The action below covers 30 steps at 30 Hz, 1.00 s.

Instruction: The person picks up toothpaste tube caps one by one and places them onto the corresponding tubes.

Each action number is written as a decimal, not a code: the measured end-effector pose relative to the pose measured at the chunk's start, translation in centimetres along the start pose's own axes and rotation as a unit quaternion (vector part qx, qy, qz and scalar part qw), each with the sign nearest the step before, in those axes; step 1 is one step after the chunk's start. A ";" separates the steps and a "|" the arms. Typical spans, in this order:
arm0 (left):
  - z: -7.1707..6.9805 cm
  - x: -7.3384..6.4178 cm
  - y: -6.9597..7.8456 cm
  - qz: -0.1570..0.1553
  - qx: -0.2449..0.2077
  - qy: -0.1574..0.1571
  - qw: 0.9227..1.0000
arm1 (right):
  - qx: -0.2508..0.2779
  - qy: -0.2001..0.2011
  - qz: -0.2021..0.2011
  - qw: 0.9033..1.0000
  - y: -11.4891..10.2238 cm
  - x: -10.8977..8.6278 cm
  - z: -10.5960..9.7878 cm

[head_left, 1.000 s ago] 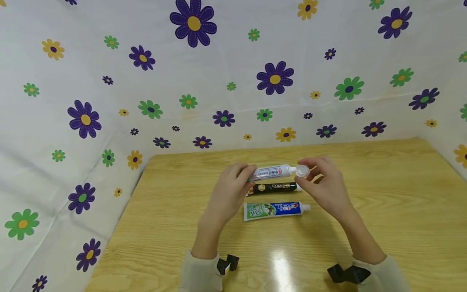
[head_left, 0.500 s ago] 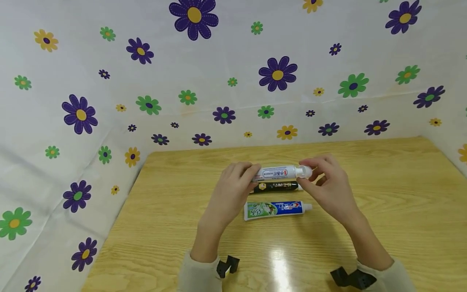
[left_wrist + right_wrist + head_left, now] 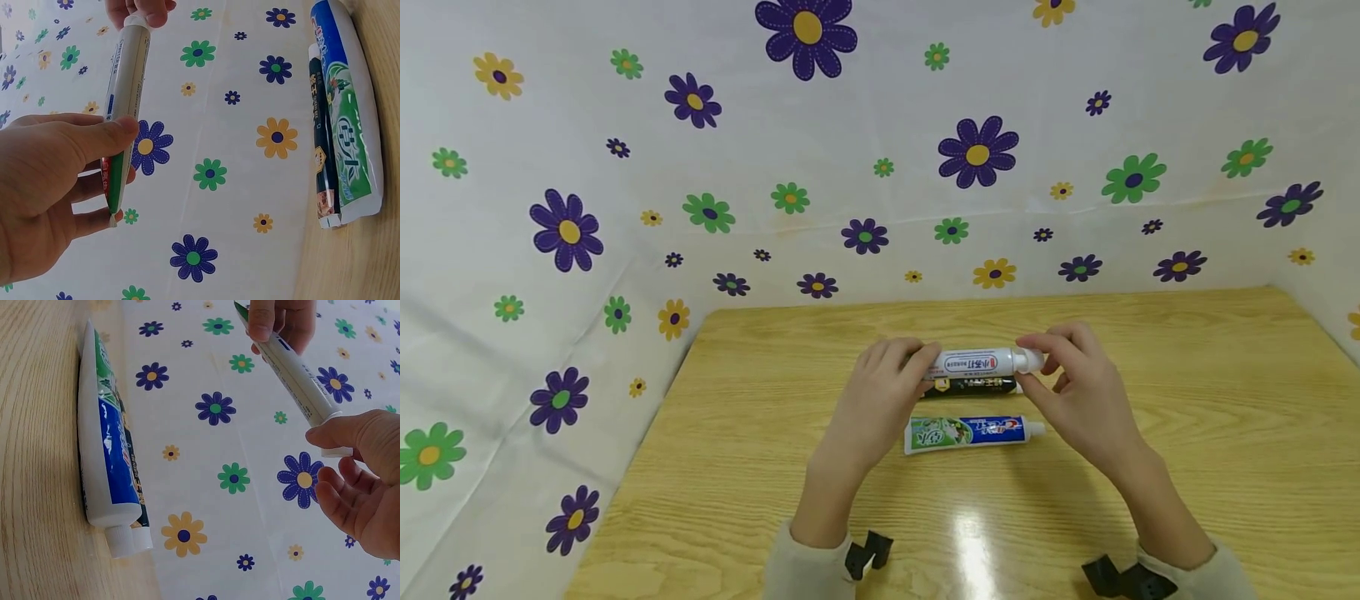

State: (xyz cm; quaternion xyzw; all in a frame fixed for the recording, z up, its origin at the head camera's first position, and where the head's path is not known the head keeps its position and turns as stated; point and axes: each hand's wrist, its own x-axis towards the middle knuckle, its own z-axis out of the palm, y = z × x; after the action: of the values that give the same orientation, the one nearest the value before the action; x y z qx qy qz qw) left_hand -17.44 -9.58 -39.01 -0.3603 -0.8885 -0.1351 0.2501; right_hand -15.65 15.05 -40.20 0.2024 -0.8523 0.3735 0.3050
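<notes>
In the head view a white toothpaste tube [image 3: 973,362] is held level above the table. My left hand [image 3: 880,400] grips its tail end, thumb on one side and fingers on the other, as the left wrist view also shows. At the other end, the thumb and forefinger of my right hand [image 3: 1086,396] pinch the white cap [image 3: 1032,361], which sits against the tube's nozzle end. In the right wrist view the cap [image 3: 337,452] is partly covered by the thumb. Whether it is screwed tight, I cannot tell.
A black toothpaste tube [image 3: 977,388] lies on the wooden table [image 3: 737,467], partly hidden beneath the held tube in the head view. Nearer me lies a green and blue toothpaste tube [image 3: 966,434], capped. A flower-patterned cloth [image 3: 895,125] stands behind and along the sides.
One second ago the cap was apart from the nozzle, its hollow side showing. My right hand has brought it onto the nozzle end, and the tube has shifted slightly right.
</notes>
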 end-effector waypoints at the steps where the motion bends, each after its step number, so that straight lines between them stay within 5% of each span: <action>1: 0.0 0.0 0.1 0.000 0.003 0.000 1.000 | -0.007 0.002 -0.004 1.000 0.0 0.0 0.0; 15: -0.1 0.2 0.8 0.011 0.033 -0.008 0.999 | -0.119 0.024 -0.093 0.988 0.1 0.0 0.0; 30: 0.0 0.2 1.0 -0.003 -0.012 -0.033 0.999 | -0.125 0.034 -0.103 0.986 -0.2 0.1 -0.6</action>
State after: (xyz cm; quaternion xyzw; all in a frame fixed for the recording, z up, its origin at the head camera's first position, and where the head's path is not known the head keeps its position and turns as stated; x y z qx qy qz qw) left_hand -16.87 -8.77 -38.78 -0.3646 -0.8958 -0.1347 0.2155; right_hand -15.41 15.41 -39.68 0.2364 -0.8563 0.2372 0.3931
